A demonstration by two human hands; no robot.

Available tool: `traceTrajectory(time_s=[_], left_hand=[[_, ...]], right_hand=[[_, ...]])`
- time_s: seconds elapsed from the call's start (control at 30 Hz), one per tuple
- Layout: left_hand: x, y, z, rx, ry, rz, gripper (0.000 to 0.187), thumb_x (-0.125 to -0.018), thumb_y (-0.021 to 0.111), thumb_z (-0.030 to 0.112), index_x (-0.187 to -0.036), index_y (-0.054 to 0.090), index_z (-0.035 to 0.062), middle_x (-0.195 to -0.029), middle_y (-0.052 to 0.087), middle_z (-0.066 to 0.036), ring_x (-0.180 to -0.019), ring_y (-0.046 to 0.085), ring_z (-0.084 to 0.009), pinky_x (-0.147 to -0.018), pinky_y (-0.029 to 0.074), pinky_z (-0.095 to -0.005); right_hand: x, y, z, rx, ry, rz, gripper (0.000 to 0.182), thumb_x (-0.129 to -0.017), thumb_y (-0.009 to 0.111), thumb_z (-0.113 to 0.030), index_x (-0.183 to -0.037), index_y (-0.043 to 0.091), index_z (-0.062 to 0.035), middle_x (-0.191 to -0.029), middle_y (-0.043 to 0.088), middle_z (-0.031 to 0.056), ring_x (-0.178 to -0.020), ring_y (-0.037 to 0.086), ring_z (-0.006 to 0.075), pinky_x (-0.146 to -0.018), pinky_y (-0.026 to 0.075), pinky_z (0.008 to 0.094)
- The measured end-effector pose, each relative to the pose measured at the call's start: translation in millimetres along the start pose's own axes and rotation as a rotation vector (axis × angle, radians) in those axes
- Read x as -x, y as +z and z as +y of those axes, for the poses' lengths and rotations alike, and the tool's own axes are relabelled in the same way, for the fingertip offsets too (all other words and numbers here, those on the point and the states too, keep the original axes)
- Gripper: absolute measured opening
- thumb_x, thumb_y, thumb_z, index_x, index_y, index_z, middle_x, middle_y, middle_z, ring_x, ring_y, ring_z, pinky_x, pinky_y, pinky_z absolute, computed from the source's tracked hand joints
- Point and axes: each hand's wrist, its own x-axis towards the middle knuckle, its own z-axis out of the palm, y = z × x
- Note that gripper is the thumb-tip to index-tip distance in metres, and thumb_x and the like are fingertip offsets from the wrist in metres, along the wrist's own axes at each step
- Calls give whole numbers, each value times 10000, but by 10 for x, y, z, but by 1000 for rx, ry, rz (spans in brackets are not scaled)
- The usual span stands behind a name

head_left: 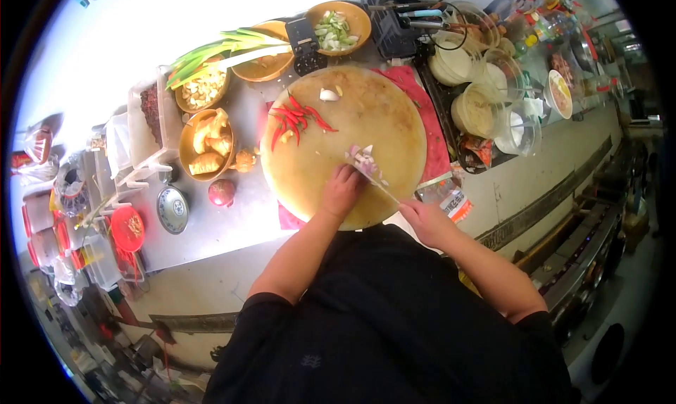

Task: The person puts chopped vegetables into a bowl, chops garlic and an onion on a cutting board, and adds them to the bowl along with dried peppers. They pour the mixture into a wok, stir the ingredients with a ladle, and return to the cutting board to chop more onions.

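My right hand (427,222) is wrapped round the handle of a kitchen knife (382,186), whose blade slants up and left over the round chopping board (380,115). Right beside the blade, my left hand (343,191) has its fingers curled down on the board; what lies under them is hidden. Chopped red onion (365,159) lies in a small heap at the blade's far end. Farther up the board are several red chillies (296,115) and a peeled garlic clove (328,94).
Left of the board stand a bowl of ginger (208,115), a bowl of garlic (215,80) and a whole red onion (221,192). Spring onions (246,41) lie across bowls behind. Several tubs (473,112) stand at right. A red cloth (434,140) lies under the board.
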Motion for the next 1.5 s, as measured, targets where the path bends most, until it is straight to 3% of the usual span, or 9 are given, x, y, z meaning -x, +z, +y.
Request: traceTrajectory(time_s=[0.2, 0.53, 0.6, 0.73, 0.9, 1.03, 1.13, 1.43, 1.5], left_hand=[[-20, -52, 28, 57, -34, -26, 440, -727, 703, 91, -1161, 636, 119, -1196, 601, -112, -1109, 568, -327, -890, 503, -394], [-24, -18, -21, 46, 1, -36, 372, -733, 718, 97, -1099, 656, 114, -1205, 586, -164, -1081, 584, -313, -906, 496, -376], [-36, -34, 25, 138, -73, 53, 209, -744, 684, 100, -950, 668, 69, -917, 620, -116, -941, 595, -297, -807, 507, -383], [-373, -33, -70, 158, -266, 195, 176, -752, 669, 87, -921, 658, 38, -892, 623, -134, -876, 591, -319, -772, 497, -414], [-647, -91, -267, 51, -318, -116, 129, -753, 650, 125, -850, 646, 40, -852, 616, -148, -865, 576, -343, -748, 475, -435], [-584, -226, -288, 69, -300, -52, 109, -752, 647, 135, -827, 651, 56, -828, 609, -146, -848, 574, -337, -745, 468, -432], [-403, -360, -194, -66, -280, -189, 104, -744, 660, 138, -819, 655, 66, -824, 609, -134, -811, 574, -322, -718, 465, -426], [96, -207, -62, -27, -354, 21, 82, -727, 673, 117, -785, 627, 80, -818, 608, -99, -787, 575, -299, -696, 471, -399], [100, -226, -55, -60, -250, 101, 113, -706, 666, 93, -808, 619, 77, -830, 606, -97, -789, 578, -296, -703, 478, -396]], right_hand=[[-12, 0, -62, 27, 52, -40, 411, -962, 440, -368, -1155, 599, -41, -1009, 632, 250, -968, 597, 413, -831, 468, 437], [-242, 117, 152, -85, -25, -32, 416, -961, 446, -369, -1180, 591, -46, -1032, 637, 237, -982, 604, 396, -839, 471, 409], [-143, 104, 157, -153, -27, 45, 409, -958, 465, -346, -1196, 585, -35, -1061, 637, 234, -1010, 610, 373, -860, 468, 382], [-3, 71, 134, -218, 87, 106, 411, -957, 474, -325, -1206, 576, -13, -1082, 637, 234, -1035, 613, 353, -876, 463, 365], [33, 37, 167, -263, 149, 134, 416, -961, 469, -318, -1213, 571, -3, -1097, 634, 235, -1033, 619, 348, -869, 466, 358], [105, 61, 197, -224, 161, 120, 411, -963, 464, -315, -1219, 572, -12, -1102, 633, 232, -1042, 615, 352, -875, 466, 360], [158, 72, 167, -215, 120, 107, 406, -963, 466, -320, -1218, 577, -24, -1106, 632, 230, -1046, 611, 356, -884, 466, 366], [177, 153, 116, -29, 21, -38, 417, -958, 462, -378, -1212, 584, -70, -1090, 631, 224, -1015, 600, 387, -874, 473, 407], [171, 165, 131, -1, 13, -55, 422, -961, 450, -391, -1216, 577, -81, -1060, 633, 235, -989, 599, 404, -860, 474, 425]])
